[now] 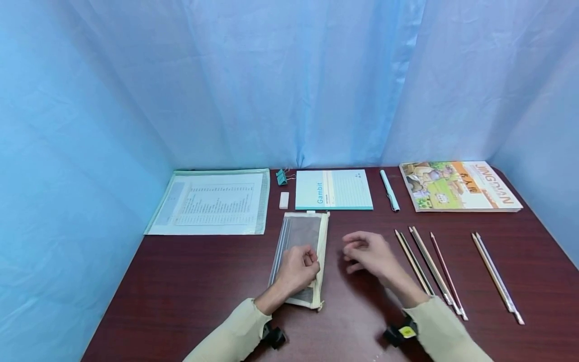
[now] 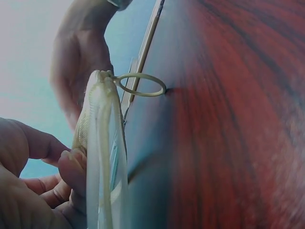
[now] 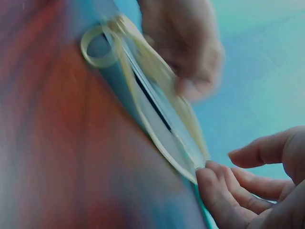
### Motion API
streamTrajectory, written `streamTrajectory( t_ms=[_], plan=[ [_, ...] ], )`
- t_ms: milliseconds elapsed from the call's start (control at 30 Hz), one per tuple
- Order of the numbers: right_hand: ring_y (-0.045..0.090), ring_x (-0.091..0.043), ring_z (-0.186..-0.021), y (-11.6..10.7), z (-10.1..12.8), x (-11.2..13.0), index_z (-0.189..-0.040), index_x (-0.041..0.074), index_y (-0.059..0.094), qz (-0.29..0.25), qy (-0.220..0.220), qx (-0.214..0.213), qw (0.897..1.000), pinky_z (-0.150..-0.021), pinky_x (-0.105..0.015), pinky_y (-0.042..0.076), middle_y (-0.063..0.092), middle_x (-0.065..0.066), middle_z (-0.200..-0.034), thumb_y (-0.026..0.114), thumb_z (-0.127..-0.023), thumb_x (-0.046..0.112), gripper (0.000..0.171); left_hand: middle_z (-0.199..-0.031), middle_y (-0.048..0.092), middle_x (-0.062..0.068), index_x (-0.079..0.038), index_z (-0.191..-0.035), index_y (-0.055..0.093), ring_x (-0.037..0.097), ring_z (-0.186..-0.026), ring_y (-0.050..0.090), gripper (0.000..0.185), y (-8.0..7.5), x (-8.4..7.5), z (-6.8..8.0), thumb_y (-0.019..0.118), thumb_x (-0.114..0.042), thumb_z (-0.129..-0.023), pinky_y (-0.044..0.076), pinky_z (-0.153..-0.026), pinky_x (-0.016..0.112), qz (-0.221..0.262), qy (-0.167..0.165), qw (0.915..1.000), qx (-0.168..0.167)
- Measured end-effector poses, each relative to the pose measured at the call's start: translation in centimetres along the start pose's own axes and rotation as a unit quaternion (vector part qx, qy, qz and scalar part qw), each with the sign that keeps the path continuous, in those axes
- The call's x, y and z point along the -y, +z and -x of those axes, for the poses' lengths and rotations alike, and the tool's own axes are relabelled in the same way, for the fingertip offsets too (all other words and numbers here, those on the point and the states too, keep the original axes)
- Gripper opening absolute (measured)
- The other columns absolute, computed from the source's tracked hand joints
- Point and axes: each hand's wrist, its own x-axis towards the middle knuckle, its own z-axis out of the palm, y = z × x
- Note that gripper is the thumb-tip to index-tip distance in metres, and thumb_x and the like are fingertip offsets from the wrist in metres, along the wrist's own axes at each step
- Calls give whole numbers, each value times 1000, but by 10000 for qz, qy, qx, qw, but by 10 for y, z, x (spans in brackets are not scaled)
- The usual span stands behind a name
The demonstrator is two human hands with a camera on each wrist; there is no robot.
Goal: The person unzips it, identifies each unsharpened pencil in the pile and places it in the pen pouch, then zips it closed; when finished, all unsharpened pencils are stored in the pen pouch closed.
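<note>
A flat zip pencil pouch [image 1: 300, 226] with grey mesh and cream edging lies lengthwise on the dark wood table. My left hand [image 1: 298, 267] is over its middle and pinches the cream zip edge, as the left wrist view also shows. In the right wrist view the pouch mouth [image 3: 162, 138] gapes, and a cream ring [image 3: 98, 47] hangs at its near end. My right hand [image 1: 368, 254] hovers just right of the pouch, blurred, its fingers loosely bent with nothing between them. Pale lines run along the pouch's left side; whether they are contents I cannot tell.
Several pencils [image 1: 429, 264] lie to the right, with two more pencils [image 1: 497, 276] farther right. Along the back are a document sleeve [image 1: 217, 201], binder clip [image 1: 282, 177], eraser [image 1: 284, 200], notebook [image 1: 334, 189], pen [image 1: 389, 190] and book [image 1: 459, 186]. Blue curtains [image 1: 289, 85] enclose the table.
</note>
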Motion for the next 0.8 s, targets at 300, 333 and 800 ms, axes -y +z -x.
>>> streamTrajectory(
  t_ms=[300, 333, 800],
  plan=[
    [66, 1, -71, -114, 18, -4, -126, -12, 58, 2187, -281, -896, 9713, -63, -29, 60, 71, -29, -106, 62, -93, 7, 38, -56, 60, 2, -6, -73, 63, 0, -47, 45, 9, 0, 0, 0, 58, 0, -79, 37, -47, 17, 30, -88, 10000, 31],
    [66, 2, -70, -123, 20, -6, -126, -12, 58, 2331, -200, -924, 9678, -62, -29, 60, 71, -28, -105, 62, -93, 8, 39, -56, 60, 2, -6, -73, 63, 0, -47, 45, 9, 0, -1, 0, 58, -1, -79, 37, -48, 16, 21, -100, 9999, 37],
    [65, -16, -69, -155, 20, -34, -99, -7, 71, 4372, -150, -882, 8949, -68, -42, 49, 73, -12, -80, 74, -79, 13, 28, -56, 62, 8, -3, -73, 62, -1, -46, 44, 7, 2, 3, -1, 59, 1, -78, 38, -48, 17, -28, 47, 10000, -31]
  ],
)
